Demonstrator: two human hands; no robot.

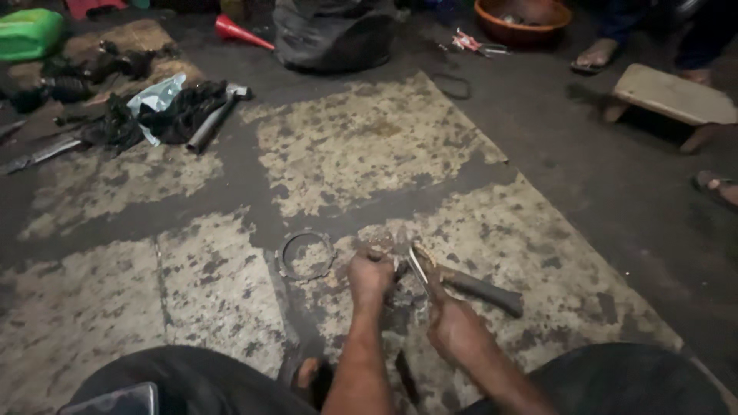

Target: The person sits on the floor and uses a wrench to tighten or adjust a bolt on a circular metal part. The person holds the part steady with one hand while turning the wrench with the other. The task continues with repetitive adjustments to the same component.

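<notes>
The fingers of the left hand [370, 275] are curled tight around a small, grimy round part [380, 246], held just above the floor mat [369, 146]. Just right of them, the right hand [455, 327] has its fingers wrapped around a thin metal blade [419, 267], whose bright tip points up and toward the round part; whether the tip touches it cannot be told. Between the 2 hands sits a dark, greasy lump of metal [403, 296], too blurred to name.

Just beyond the right fingers a tool with a dark handle [484, 290] lies flat on the mat, angled away to the right. Just left of the left fingers lies a toothed metal ring [305, 256], flat and apart from the hand.

Well beyond the fingers, to the far left, a heap of black rags [181, 111] holds a pale plastic bag [157, 96] and a metal pipe [209, 127]. Farther off are a red funnel [240, 32], a green jug [29, 32] and a large black bag [332, 34]. Far to the right stand a brown bowl [524, 21] and a low wooden stool [673, 96], with another person's sandalled foot [596, 55] between them.
</notes>
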